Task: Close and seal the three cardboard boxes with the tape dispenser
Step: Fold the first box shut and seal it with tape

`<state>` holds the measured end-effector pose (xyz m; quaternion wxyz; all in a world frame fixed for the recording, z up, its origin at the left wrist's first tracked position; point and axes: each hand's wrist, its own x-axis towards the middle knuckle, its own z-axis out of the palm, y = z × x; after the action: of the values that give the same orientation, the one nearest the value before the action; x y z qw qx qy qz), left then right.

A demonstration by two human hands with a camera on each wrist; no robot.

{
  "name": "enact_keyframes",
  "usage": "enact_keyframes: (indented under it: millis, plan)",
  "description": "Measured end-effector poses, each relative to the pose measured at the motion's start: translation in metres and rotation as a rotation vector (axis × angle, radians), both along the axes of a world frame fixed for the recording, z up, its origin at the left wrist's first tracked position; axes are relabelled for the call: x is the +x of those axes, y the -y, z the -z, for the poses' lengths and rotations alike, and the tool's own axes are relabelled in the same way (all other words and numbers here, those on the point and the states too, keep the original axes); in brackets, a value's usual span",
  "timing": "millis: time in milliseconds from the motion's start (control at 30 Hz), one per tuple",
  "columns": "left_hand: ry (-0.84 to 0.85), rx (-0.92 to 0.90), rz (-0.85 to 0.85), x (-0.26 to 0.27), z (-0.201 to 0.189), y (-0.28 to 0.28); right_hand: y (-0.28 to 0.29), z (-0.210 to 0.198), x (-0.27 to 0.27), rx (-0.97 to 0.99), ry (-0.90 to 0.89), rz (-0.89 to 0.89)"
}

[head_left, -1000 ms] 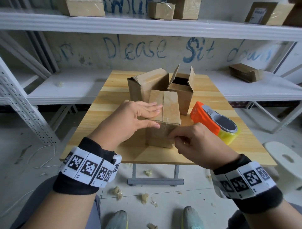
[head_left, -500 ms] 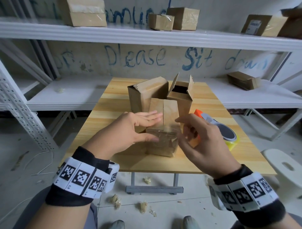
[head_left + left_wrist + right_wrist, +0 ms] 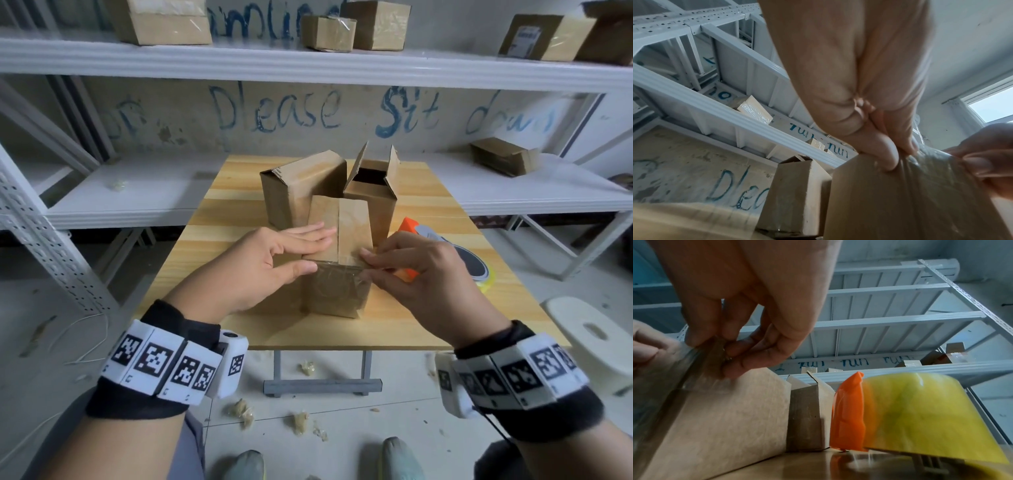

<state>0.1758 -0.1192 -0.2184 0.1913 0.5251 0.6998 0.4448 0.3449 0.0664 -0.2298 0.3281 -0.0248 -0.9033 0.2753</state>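
Three brown cardboard boxes stand on the wooden table [image 3: 428, 322]. The near box [image 3: 337, 291] has its flaps folded down and clear tape over its front top edge. My left hand [image 3: 318, 251] lies on its left top with straight fingers, thumb [image 3: 885, 155] pressed on the front edge. My right hand [image 3: 365, 263] pinches the taped top right corner [image 3: 715, 350]. Behind stand a box with loosely folded flaps [image 3: 301, 185] and an open box [image 3: 371, 192] with flaps up. The orange tape dispenser [image 3: 409, 226] with its yellow roll [image 3: 920, 410] lies just right of the near box.
White metal shelves [image 3: 308, 65] carrying several cardboard boxes run behind and beside the table. A white round stool [image 3: 592, 332] stands at the table's right. Crumpled tape scraps [image 3: 239, 409] lie on the floor under the table's front edge.
My right hand rose from the box's lower front face, swung past its right side and settled on the top right corner. My left hand stayed on the box.
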Motion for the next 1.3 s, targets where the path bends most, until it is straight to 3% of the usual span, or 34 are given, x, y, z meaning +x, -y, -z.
enact_keyframes:
  millis: [533,833,1000,1300]
  plan:
    - [-0.026,0.044,-0.004,-0.001,0.004,0.000,-0.003,0.010,-0.002,-0.001,-0.006,-0.057]
    - [-0.034,0.040,-0.011,0.000,0.004,0.001,-0.003,0.006,-0.002,-0.195,0.034,-0.059]
    - [-0.047,0.039,-0.012,-0.001,0.004,0.000,0.004,0.007,-0.004,-0.184,-0.028,-0.041]
    - [-0.064,0.044,-0.018,0.000,0.004,0.000,-0.005,0.009,0.000,-0.052,0.116,-0.082]
